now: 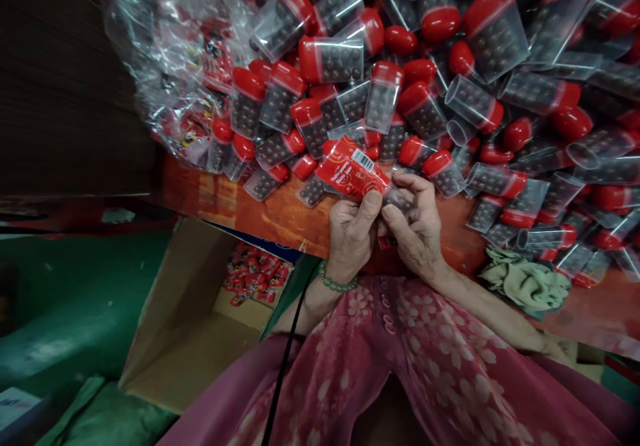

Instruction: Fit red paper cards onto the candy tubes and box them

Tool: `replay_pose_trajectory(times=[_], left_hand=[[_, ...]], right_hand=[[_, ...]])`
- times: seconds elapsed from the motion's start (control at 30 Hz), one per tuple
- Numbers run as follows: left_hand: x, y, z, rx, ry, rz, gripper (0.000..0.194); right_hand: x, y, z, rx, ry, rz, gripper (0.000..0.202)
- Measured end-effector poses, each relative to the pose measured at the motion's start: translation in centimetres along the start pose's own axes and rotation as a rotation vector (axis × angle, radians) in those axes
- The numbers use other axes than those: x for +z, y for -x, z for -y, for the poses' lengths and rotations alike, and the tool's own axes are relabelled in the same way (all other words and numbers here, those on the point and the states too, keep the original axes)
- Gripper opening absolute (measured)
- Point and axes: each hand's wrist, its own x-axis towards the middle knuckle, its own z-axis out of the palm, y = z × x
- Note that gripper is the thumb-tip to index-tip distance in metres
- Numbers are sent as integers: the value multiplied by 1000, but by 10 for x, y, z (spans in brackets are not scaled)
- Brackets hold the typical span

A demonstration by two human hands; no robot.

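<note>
Both hands meet at the table's front edge around one small item. Pinched under the thumb of my left hand (353, 233) is a red printed wrapper (353, 171) with a white barcode, slanting up to the left. My right hand (416, 226) has its fingers curled round a clear container (399, 199) with dark contents, right against the wrapper's lower end. Fingers cover much of it, so I cannot tell whether the wrapper is around it or beside it. Just beyond lie many clear cups of dark balls with red caps (384, 96).
At upper left is a clear plastic bag (185, 66) with red printed pieces. An open cardboard box (170, 326) below the table's left side holds small red packets (255, 273). A crumpled green cloth (525, 279) lies right of my hands. A black cable (287, 353) hangs across my lap.
</note>
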Motion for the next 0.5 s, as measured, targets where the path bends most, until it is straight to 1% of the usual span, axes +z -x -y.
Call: replay_pose_trajectory(times=[0.07, 0.13, 0.2, 0.3, 0.37, 0.43, 0.5], left_hand=[[-2, -3, -6, 21, 58, -17, 53], [-3, -6, -11, 58, 84, -22, 50], [-3, -7, -14, 87, 85, -13, 51], [-5, -7, -12, 97, 54, 10, 53], [-7, -7, -11, 109, 43, 65, 57], [-10, -8, -10, 128, 55, 121, 66], [-11, -9, -11, 136, 72, 131, 69]], right_hand=[[-4, -1, 2, 50, -13, 84, 47], [-8, -2, 4, 92, 9, 154, 43], [-11, -2, 4, 93, 31, 168, 36], [-13, -1, 4, 7, 79, 102, 30], [-13, -1, 5, -28, 122, 98, 27], [-13, -2, 6, -71, 161, 106, 23], [-13, -4, 8, -184, 213, 100, 21]])
